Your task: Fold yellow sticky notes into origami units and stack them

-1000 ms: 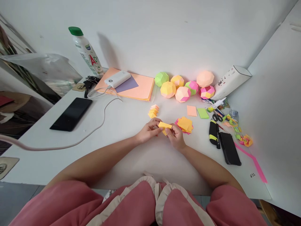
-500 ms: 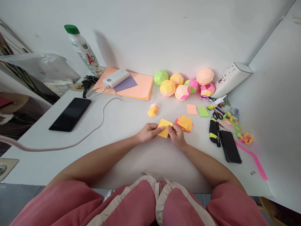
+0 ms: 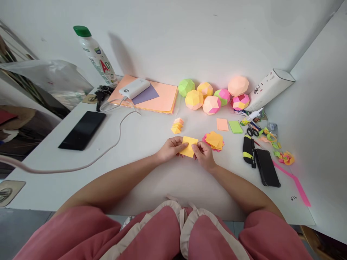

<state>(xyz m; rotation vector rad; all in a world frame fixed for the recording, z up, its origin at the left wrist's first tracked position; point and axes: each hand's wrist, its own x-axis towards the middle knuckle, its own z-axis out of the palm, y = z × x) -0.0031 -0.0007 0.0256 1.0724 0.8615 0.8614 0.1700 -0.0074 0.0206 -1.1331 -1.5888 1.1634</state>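
Observation:
Between my two hands is a small square of yellow paper [image 3: 189, 147], held up above the table near its front. My left hand [image 3: 172, 148] pinches its left edge, thumb on top and fingers behind. On the right edge, my right hand [image 3: 203, 153] grips it the same way. Just right of my right hand lies a pile of orange and pink paper squares [image 3: 214, 141]. Beyond my left hand sits a short row of folded orange and peach paper pieces [image 3: 177, 125]. Peach squares [image 3: 222, 124] and green squares [image 3: 235, 127] lie farther right.
Several faceted paper balls [image 3: 194, 99] stand along the wall. Scissors [image 3: 252, 131], a glue bottle [image 3: 253, 116], a utility knife [image 3: 247, 148] and a black phone-like case [image 3: 267, 168] crowd the right. A phone [image 3: 82, 130], a cable [image 3: 119, 133], a power bank [image 3: 135, 88] and a bottle [image 3: 99, 59] occupy the left.
The yellow paper has turned from a slanted position to nearly square-on, still between both hands. The view has shifted slightly; the things on the table stay in place.

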